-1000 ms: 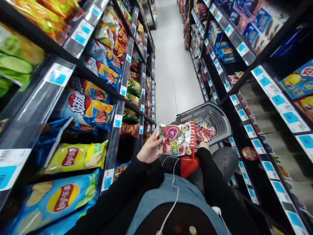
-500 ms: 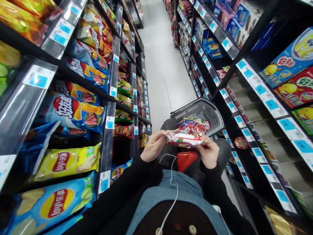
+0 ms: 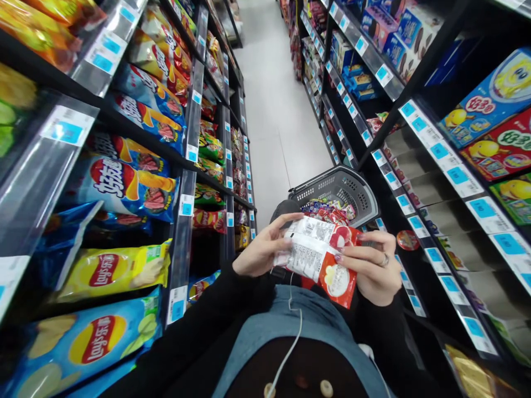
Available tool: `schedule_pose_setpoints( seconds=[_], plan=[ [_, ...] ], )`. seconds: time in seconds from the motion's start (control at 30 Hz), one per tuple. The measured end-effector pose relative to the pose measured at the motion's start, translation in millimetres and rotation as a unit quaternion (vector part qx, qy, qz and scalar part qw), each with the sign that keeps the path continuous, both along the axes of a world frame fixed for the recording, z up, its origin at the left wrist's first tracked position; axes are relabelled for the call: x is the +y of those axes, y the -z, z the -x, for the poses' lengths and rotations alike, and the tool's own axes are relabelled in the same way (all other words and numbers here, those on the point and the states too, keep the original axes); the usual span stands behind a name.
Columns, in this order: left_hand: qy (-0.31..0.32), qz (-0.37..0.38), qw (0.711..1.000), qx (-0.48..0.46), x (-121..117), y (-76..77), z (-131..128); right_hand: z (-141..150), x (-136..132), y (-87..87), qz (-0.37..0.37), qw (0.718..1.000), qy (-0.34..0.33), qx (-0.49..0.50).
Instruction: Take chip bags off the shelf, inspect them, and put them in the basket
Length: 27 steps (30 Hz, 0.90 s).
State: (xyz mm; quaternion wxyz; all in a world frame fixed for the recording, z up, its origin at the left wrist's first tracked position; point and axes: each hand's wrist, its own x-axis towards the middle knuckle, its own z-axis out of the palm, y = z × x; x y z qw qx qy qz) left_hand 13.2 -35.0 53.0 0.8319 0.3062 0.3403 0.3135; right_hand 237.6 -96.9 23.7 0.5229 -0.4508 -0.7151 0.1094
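A red and white snack bag (image 3: pixel 317 251) is held over my lap, its printed back with small text facing up. My left hand (image 3: pixel 265 243) grips its left end between thumb and fingers. On the right end, my right hand (image 3: pixel 371 265), with a ring on one finger, pinches the red part of the bag. Just beyond the bag stands a grey shopping basket (image 3: pixel 357 193), partly hidden by it. Several small colourful packets (image 3: pixel 327 210) lie inside the basket.
Shelves of chip bags (image 3: pixel 120 185) rise close on my left. Shelves with snack boxes (image 3: pixel 477 105) and price labels line the right. The pale aisle floor (image 3: pixel 269 110) runs ahead. A white earphone cord (image 3: pixel 296 331) hangs down my front.
The bag has turned from nearly edge-on to show its broad printed back. My right hand has moved right and its fingers now lie over the bag's red end.
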Motion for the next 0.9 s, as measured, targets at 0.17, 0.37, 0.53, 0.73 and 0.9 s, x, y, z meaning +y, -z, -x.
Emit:
schedule_pose_setpoints(
  seconds=[0.17, 0.37, 0.53, 0.73, 0.9],
  plan=[
    [-0.062, -0.079, 0.992, 0.072, -0.8, -0.1, -5.7, 9.4, 1.3, 12.9, 0.113, 0.974, 0.045, 0.193],
    [-0.068, -0.168, 0.971, 0.157, -3.3, 4.4, -7.7, 22.6, -2.3, 23.0, 0.273, 0.914, 0.012, 0.301],
    [-0.056, -0.223, 0.947, 0.223, -3.5, 4.8, -11.3, 23.6, -4.1, 20.7, 0.341, 0.885, 0.005, 0.317],
    [-0.065, -0.273, 0.92, 0.272, -1.8, 7.4, -11.9, 29.1, -5.0, 19.1, 0.334, 0.892, 0.031, 0.302],
    [-0.086, -0.296, 0.91, 0.278, -1.6, 7.1, -15.7, 32.7, -7.1, 16.5, 0.326, 0.895, 0.032, 0.303]
  ],
)
